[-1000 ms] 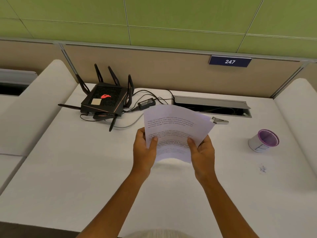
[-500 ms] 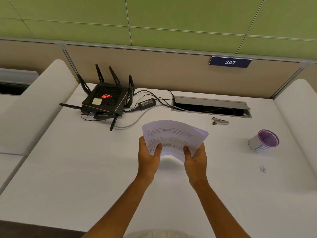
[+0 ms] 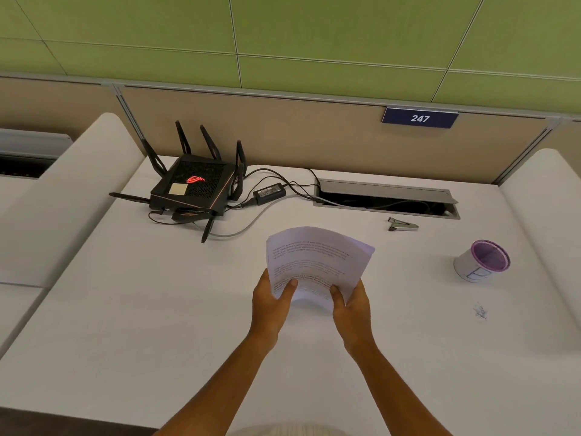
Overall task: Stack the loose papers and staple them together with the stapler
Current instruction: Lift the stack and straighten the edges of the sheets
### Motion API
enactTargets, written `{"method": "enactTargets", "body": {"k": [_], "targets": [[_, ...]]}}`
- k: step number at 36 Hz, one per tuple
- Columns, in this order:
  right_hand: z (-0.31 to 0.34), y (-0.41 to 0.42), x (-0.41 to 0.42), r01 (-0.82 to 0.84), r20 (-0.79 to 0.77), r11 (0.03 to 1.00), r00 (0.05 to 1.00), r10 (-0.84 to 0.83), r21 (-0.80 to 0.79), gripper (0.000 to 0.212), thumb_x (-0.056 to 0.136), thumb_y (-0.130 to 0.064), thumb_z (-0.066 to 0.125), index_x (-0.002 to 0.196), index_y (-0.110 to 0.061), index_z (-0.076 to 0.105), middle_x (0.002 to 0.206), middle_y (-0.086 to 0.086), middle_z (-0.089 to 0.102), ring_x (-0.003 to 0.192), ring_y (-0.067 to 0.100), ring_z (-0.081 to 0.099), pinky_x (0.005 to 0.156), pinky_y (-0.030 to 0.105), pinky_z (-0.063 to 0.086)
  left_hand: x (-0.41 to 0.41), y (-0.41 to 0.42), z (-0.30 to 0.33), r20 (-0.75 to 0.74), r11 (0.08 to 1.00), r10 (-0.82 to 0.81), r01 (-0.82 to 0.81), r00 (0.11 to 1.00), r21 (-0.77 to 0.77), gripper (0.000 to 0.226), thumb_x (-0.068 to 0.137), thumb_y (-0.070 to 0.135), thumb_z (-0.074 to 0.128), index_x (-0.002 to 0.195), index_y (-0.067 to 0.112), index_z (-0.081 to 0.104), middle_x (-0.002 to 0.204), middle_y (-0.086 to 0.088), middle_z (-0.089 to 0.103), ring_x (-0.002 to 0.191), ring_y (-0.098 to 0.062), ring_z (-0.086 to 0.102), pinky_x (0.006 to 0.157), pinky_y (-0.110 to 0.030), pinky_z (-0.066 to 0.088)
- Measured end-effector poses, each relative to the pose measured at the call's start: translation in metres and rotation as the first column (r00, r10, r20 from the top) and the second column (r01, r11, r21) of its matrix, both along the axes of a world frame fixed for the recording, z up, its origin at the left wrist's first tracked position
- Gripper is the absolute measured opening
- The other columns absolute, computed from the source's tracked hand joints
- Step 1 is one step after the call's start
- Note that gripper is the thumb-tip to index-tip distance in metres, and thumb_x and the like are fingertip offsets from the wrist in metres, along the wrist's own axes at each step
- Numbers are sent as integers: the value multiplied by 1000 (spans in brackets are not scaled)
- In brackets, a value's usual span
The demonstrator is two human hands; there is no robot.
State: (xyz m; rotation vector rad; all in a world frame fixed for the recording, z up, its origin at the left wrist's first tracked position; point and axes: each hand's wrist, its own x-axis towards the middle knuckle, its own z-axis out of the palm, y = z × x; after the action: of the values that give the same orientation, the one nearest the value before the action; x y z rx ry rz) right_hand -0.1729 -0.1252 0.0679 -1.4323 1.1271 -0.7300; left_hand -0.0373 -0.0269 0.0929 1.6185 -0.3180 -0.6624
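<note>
Two hands hold my stack of papers (image 3: 317, 262) above the white desk (image 3: 125, 309). My left hand (image 3: 272, 302) grips the lower left corner, thumb curled over the printed top sheet; my right hand (image 3: 350, 305) pinches the lower right edge. The sheets bow upward between them. The stapler (image 3: 403, 224) lies untouched farther back to the right, near the cable tray (image 3: 386, 191), well apart from the papers.

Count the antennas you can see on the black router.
7 visible on the black router: four upright along its back edge, one pointing left off its left side, two angling down at its front right. An eighth may be hidden behind the body.
</note>
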Motion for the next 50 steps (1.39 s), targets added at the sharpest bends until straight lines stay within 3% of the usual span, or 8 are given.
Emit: {"method": "enactTargets", "body": {"k": [3, 9, 14, 21, 26, 39, 46, 50], "targets": [[-8, 0, -2, -31, -48, 998, 998, 34, 52, 41, 103, -18, 64, 141, -28, 52, 126, -7, 67, 118, 15, 65, 101, 36, 59, 1, 2, -4, -31, 999, -13, 14, 999, 44, 34, 97, 28, 76, 127, 31, 62, 119, 3, 70, 110, -20, 68, 68, -8, 58], [9, -11, -10, -67, -73, 996, 995, 71, 52, 26, 101, -19, 68, 125, -27, 63, 115, -10, 72, 106, 7, 69, 80, 19, 58, 12, 6, 0, -63, 998, -40, 43, 997, 39, 15, 101, 26, 70, 116, 26, 70, 104, 8, 76, 102, -15, 73, 67, -13, 60], [16, -24, -28, -122, 4, 977, 992, 124, 174, 16, 94, -17, 78, 110, -15, 74, 104, -4, 82, 97, 18, 79, 85, 33, 63, 23, 15, 5, -143, 1000, 10, -14, 990, -24, 10, 102, 25, 70, 110, 22, 75, 102, 2, 80, 95, -15, 78, 65, -17, 61], [14, -19, -36, -116, 258, 915, 966, 13, 386, 29, 91, -8, 77, 116, 5, 71, 113, 17, 79, 107, 37, 76, 95, 49, 62, 21, 22, 8, -357, 982, 49, -109, 933, -152, 27, 101, 24, 70, 128, 28, 72, 116, 3, 82, 107, -17, 78, 81, -33, 65], [12, -4, -26, -84, 350, 860, 930, -115, 504, 21, 91, -6, 76, 111, -1, 72, 116, 19, 76, 106, 38, 73, 100, 56, 59, 9, 22, 8, -479, 966, 80, -187, 874, -180, 31, 102, 22, 69, 131, 35, 70, 124, 1, 80, 117, -25, 75, 101, -53, 60], [19, -12, -31, 26, 87, 935, 994, -61, 353, 24, 91, -12, 79, 114, -15, 74, 113, 3, 81, 98, 28, 79, 85, 52, 65, 42, 39, -1, -607, 934, 53, -255, 793, -251, 45, 103, 25, 64, 147, 16, 60, 136, -11, 74, 125, -31, 71, 91, -43, 66], [25, -37, -47, 9, -35, 973, 999, -1, 233, 17, 95, -15, 76, 112, -16, 76, 107, 1, 82, 94, 28, 80, 89, 56, 64, 97, 63, 7, -310, 994, -80, 98, 947, 43, 39, 101, 36, 68, 140, 31, 66, 124, 1, 79, 114, -25, 75, 85, -40, 66], [32, -39, -46, -17, -36, 984, 999, 24, 180, 15, 96, -14, 74, 110, -20, 78, 102, -4, 83, 89, 22, 80, 85, 48, 66, 95, 51, 16, -163, 955, -224, 251, 961, 162, 39, 93, 31, 80, 130, 25, 70, 116, 0, 81, 109, -28, 77, 96, -54, 64]]}}
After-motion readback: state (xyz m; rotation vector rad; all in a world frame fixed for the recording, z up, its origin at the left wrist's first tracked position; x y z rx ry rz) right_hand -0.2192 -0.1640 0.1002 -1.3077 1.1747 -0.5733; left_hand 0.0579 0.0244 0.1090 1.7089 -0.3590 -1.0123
